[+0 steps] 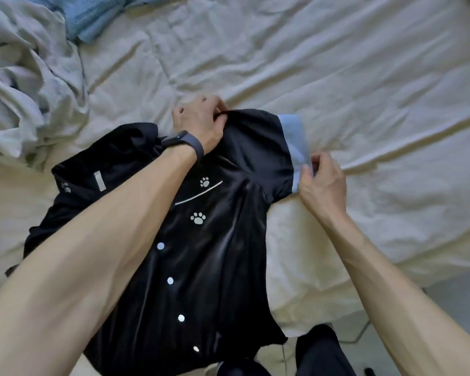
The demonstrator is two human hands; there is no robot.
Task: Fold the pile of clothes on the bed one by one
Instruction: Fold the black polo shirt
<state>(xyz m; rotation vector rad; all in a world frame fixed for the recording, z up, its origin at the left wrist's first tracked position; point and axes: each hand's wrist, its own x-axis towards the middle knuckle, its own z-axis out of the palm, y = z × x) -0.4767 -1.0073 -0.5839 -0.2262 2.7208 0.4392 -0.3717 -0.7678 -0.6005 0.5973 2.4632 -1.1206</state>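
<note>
A black button-up shirt (209,267) lay front up on the cream sheet of the bed (364,104), near its edge, with white buttons (170,280) running down the middle and paw prints (198,218) around the chest pocket. The left hand (201,120), a dark band (187,142) on its wrist, had its grip closed on a pinch of black cloth at the shoulder of one short sleeve. The right hand (323,183) gripped the lower end of that sleeve's light blue cuff (293,134) between thumb and fingers. The shirt's other side lay bunched under the left forearm. At the far left sat a crumpled pale heap of clothes (25,77), a blue garment (92,17) beside it.
</note>
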